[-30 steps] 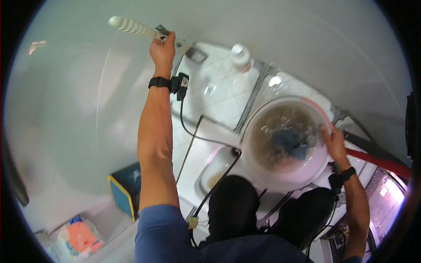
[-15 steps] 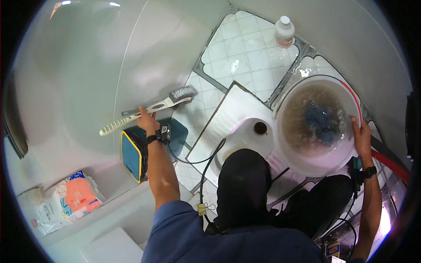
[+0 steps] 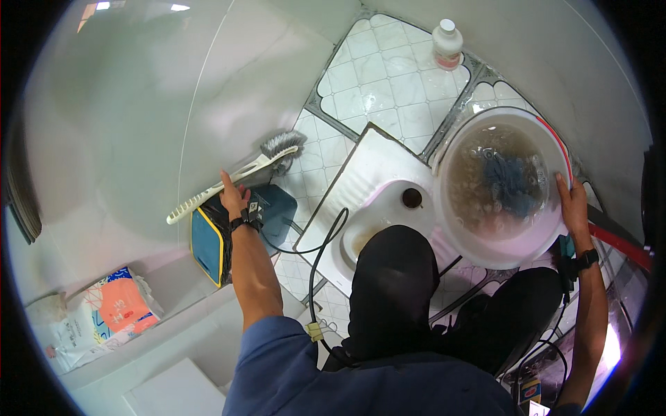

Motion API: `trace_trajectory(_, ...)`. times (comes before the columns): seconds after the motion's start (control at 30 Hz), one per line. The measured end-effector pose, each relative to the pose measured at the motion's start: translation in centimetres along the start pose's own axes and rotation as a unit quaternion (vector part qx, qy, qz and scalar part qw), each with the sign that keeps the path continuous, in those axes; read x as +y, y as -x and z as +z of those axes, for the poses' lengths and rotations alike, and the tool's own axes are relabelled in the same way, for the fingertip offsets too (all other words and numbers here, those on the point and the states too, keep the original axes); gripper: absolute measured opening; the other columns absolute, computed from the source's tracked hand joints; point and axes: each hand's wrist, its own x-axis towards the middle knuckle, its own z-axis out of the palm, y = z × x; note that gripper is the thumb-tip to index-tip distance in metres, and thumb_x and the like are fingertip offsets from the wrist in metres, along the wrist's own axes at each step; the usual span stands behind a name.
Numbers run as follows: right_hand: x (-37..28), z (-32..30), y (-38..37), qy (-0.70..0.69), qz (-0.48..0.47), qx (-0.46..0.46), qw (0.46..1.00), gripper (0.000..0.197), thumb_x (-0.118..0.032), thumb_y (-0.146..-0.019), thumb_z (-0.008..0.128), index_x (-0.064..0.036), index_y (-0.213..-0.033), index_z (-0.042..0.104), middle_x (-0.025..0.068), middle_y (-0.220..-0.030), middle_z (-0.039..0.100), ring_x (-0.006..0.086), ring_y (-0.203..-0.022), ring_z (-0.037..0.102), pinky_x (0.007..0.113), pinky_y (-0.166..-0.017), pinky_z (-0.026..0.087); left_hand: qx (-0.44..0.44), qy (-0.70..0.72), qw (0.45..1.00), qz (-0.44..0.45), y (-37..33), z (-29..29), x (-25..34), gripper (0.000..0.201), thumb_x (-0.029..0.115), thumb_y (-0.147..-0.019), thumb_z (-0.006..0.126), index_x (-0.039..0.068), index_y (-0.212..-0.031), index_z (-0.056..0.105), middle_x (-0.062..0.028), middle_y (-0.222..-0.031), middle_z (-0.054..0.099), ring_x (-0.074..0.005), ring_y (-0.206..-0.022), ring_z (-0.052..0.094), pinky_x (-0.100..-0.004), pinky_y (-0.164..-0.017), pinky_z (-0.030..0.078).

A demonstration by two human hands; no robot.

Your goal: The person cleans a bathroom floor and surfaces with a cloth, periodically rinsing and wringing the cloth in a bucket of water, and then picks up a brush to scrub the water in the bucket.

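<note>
A white long-handled scrub brush (image 3: 260, 163) with grey bristles leans at an angle by the wall, its handle over a bin. Beside the handle is my left hand (image 3: 234, 199), its fingers stretched out and apart; whether a fingertip still touches the brush is hard to see. On the right, a white bucket (image 3: 499, 256) holds murky brown water and a soaked blue cloth (image 3: 512, 184). My right hand (image 3: 574, 208) grips the bucket's right rim, thumb inside. The bucket overlaps the right side of a white squat toilet (image 3: 371, 156).
A blue bin (image 3: 207, 248) with yellow trim stands at the left wall. On the ledge lies a white and orange packet (image 3: 125, 305). A white bottle (image 3: 447, 45) is in the far corner. A black cable (image 3: 313, 284) loops beside my knee; a red pipe (image 3: 619, 246) runs at right.
My left fingers have opened from around the brush handle. The brush has settled slightly lower and to the right. The bucket has shifted a little away from me, with my right hand on it.
</note>
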Motion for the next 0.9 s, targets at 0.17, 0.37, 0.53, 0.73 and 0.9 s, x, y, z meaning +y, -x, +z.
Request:
trace_trajectory(0.17, -1.7, -0.9, 1.4, 0.052, 0.007, 0.039, 0.998, 0.039, -0.032, -0.096, 0.053, 0.0029, -0.110, 0.062, 0.0168, -0.093, 0.068, 0.0219, -0.079, 0.061, 0.034, -0.076, 0.048, -0.101, 0.012, 0.995, -0.016, -2.3, 1.2, -1.2, 0.055, 0.055, -0.083, 0.065, 0.002, -0.099, 0.056, -0.0108, -0.075, 0.061, -0.0235, -0.059, 0.059, -0.0353, -0.050, 0.051)
trace_trajectory(0.37, -2.9, 0.4, 0.5, 0.109, -0.036, 0.018, 0.993, 0.039, -0.037, -0.094, 0.054, -0.0026, -0.110, 0.063, 0.0226, -0.083, 0.065, 0.0337, -0.074, 0.064, 0.043, -0.072, 0.049, -0.105, 0.024, 0.994, 0.033, -3.0, -0.3, 1.7, 0.032, 0.034, -0.088, 0.062, 0.002, -0.092, 0.061, -0.0104, -0.081, 0.065, -0.0215, -0.062, 0.064, -0.0303, -0.053, 0.055)
trace_trajectory(0.53, -1.5, 0.4, 0.5, 0.111, -0.025, 0.032, 0.993, 0.039, -0.037, -0.094, 0.052, -0.0030, -0.109, 0.063, 0.0250, -0.087, 0.065, 0.0401, -0.082, 0.063, 0.045, -0.075, 0.048, -0.216, -0.037, 0.935, 0.280, 12.4, 5.5, 9.1, 0.026, 0.026, -0.091, 0.062, 0.004, -0.103, 0.063, -0.0069, -0.101, 0.064, -0.0150, -0.090, 0.062, -0.0288, -0.076, 0.053)
trace_trajectory(0.73, -2.6, 0.6, 0.5, 0.131, -0.029, 0.031, 0.990, 0.040, -0.038, -0.093, 0.049, -0.0022, -0.104, 0.062, 0.0243, -0.092, 0.065, 0.0419, -0.090, 0.061, 0.049, -0.081, 0.047, -0.413, 0.040, 0.759, 0.502, 31.1, 5.4, 18.2, 0.023, 0.022, -0.098, 0.052, 0.001, -0.103, 0.060, -0.0187, -0.111, 0.060, -0.0253, -0.103, 0.059, -0.0379, -0.087, 0.051)
trace_trajectory(0.9, -3.8, 0.2, 0.7, 0.139, -0.013, 0.015, 0.990, 0.040, -0.038, -0.093, 0.048, -0.0015, -0.106, 0.060, 0.0232, -0.103, 0.064, 0.0396, -0.099, 0.060, 0.048, -0.085, 0.046, -0.566, -0.061, 0.497, 0.655, 41.3, 6.6, 16.1, 0.022, 0.025, -0.087, 0.067, 0.003, -0.086, 0.064, -0.0236, -0.105, 0.061, -0.0300, -0.092, 0.062, -0.0403, -0.079, 0.053)
